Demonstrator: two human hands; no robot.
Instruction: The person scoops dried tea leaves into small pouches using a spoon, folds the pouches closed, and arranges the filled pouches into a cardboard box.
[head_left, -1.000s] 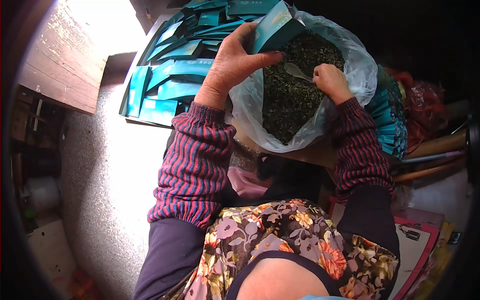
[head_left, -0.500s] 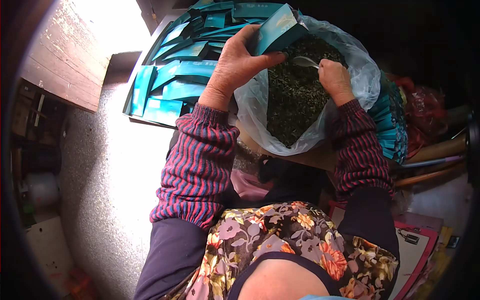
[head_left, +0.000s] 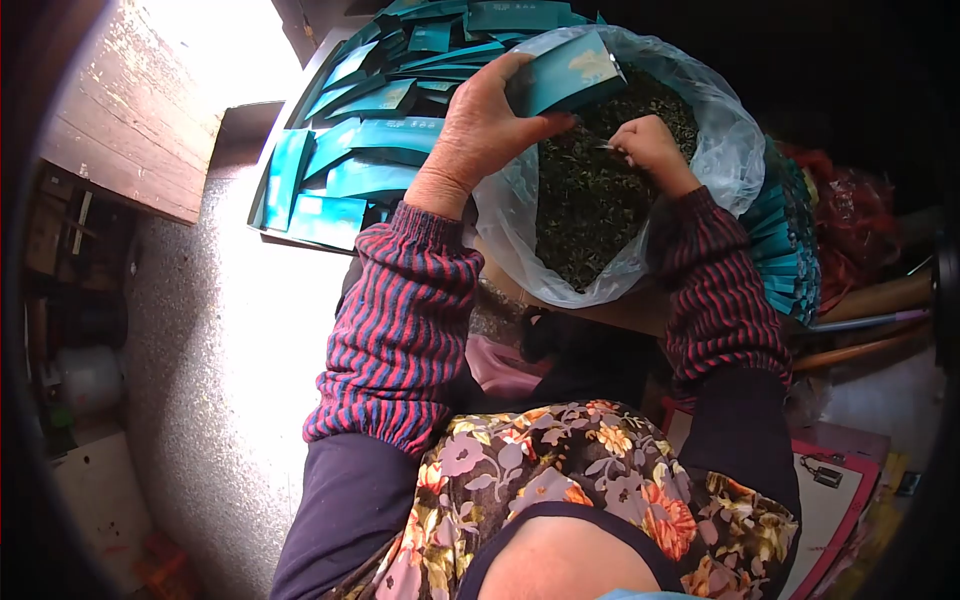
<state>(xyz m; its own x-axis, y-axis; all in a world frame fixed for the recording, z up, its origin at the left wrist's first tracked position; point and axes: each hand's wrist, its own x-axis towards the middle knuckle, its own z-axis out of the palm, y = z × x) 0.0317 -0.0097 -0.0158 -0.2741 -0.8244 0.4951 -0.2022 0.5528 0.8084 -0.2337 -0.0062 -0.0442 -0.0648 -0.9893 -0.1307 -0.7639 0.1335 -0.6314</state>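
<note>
My left hand (head_left: 490,120) grips a teal packet (head_left: 568,75), tilted over the upper left part of a clear plastic bag (head_left: 510,215). Dark dried leaves (head_left: 590,205) fill the bag. Over the leaves, my right hand (head_left: 655,150) is closed on the handle of a spoon (head_left: 604,147); the spoon's bowl is mostly hidden, apparently down in the leaves. The packet's open end faces right, a short way above the spoon.
Many teal packets (head_left: 395,135) lie in a tray (head_left: 262,185) at the upper left. More teal packets (head_left: 785,245) stand in a row right of the bag, beside a red plastic bag (head_left: 855,215). A wooden surface (head_left: 135,110) is far left.
The packet has tipped lower, its open end turning to the right. My right hand has moved slightly left and down, and the spoon's bowl, seen clearly before, is now mostly out of sight.
</note>
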